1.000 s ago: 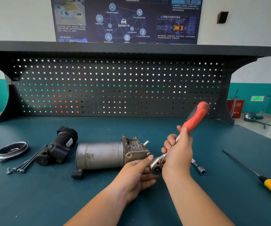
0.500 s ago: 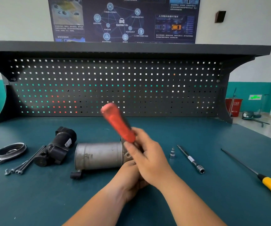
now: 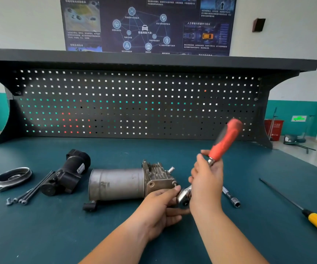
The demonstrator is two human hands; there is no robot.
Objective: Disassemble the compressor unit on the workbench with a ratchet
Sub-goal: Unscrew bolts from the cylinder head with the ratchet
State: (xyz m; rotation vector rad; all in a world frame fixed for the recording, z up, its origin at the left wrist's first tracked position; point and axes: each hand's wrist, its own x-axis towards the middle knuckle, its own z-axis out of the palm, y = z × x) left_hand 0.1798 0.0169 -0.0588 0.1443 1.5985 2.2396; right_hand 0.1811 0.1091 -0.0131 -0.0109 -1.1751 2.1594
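Now the ratchet (image 3: 224, 143) handle is swinging back right vs 0.5 s ago, R hand (image 3: 206, 180) fingers clamping its shank. L hand (image 3: 159, 206) fingers are curling round its head at the end of the compressor unit (image 3: 119, 183), lying mid-workbench (image 3: 58, 235). Prob. resetting for another loosening stroke.

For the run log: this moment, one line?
right hand: grips ratchet | left hand: holds its head | site: compressor end

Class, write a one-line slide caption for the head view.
Right hand holds the red-handled ratchet at the end of the compressor unit while the left hand steadies the tool's head.
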